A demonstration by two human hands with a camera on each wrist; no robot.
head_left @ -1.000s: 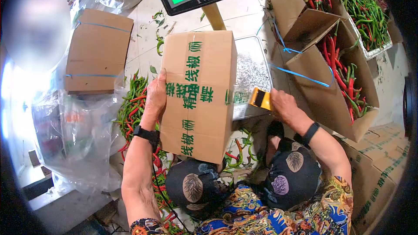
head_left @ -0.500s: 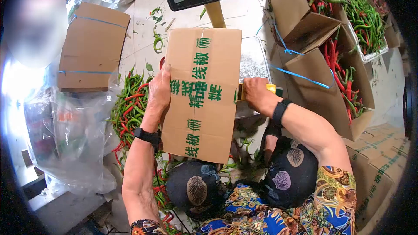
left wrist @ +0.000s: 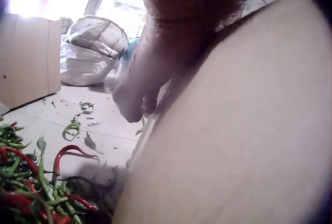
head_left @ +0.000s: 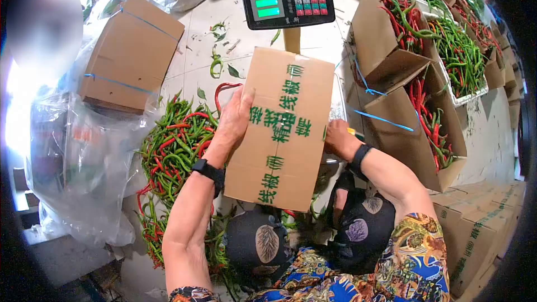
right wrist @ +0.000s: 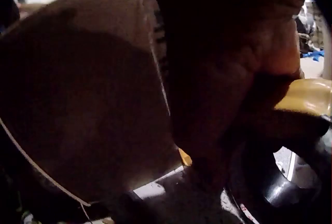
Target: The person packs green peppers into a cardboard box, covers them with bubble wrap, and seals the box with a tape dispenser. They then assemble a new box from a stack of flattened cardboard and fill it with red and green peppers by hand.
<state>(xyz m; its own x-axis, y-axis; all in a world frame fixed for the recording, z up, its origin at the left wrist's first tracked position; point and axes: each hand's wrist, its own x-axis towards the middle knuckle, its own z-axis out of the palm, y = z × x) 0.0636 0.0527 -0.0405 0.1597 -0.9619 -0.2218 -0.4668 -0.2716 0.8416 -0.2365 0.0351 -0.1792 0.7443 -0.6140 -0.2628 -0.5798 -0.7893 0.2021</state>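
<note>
A brown carton [head_left: 251, 182] with green printed characters is tilted in front of the person. The left hand [head_left: 234, 118] grips its left edge, and in the left wrist view the fingers [left wrist: 136, 99] curl at the side of a plain pale face. At the right side the right hand [head_left: 340, 138] holds a yellow and black tape dispenser [right wrist: 308, 95], mostly covered by the hand in the head view. The right wrist view is dark, with the hand close against the carton's shaded side [right wrist: 88, 99].
Behind the carton stands a scale display [head_left: 288, 3]. Red and green chillies [head_left: 173, 151] lie heaped on the floor at left, near flat cartons [head_left: 131, 56] and plastic bags [head_left: 84, 173]. Open cartons [head_left: 386, 120] of chillies and stacked cartons [head_left: 475, 229] line the right.
The right hand has brought the tape dispenser leftward to the carton's right side and turned it. The carton now shows less of its right side and more tilt. The left hand keeps its hold.
</note>
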